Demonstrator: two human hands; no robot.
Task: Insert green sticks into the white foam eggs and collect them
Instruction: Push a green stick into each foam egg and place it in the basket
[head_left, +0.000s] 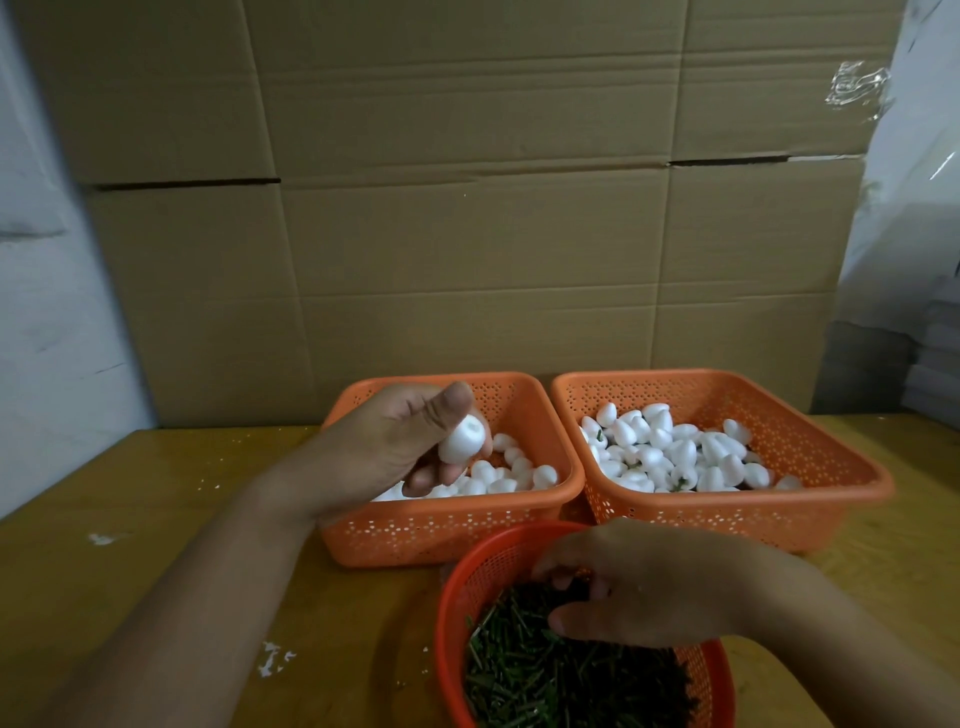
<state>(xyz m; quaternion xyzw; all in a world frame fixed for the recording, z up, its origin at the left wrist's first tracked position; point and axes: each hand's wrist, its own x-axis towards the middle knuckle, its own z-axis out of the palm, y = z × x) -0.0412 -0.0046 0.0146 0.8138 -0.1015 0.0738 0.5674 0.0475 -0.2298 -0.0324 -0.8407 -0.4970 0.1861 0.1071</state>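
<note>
My left hand (400, 441) holds one white foam egg (464, 441) between thumb and fingers above the left orange basket (447, 530), which contains several plain foam eggs (514, 475). The right orange basket (810, 499) holds a heap of foam eggs (675, 452), a few showing green sticks. My right hand (654, 587) reaches palm down into the round red basket (457, 587) full of green sticks (545, 675). Its fingertips curl into the stick pile; whether they pinch a stick is hidden.
The baskets stand on a yellow wooden table (156, 571) speckled with white foam crumbs (272, 657). Large cardboard boxes (467, 208) form a wall right behind the baskets. White plastic wrapping (914, 208) hangs at the right.
</note>
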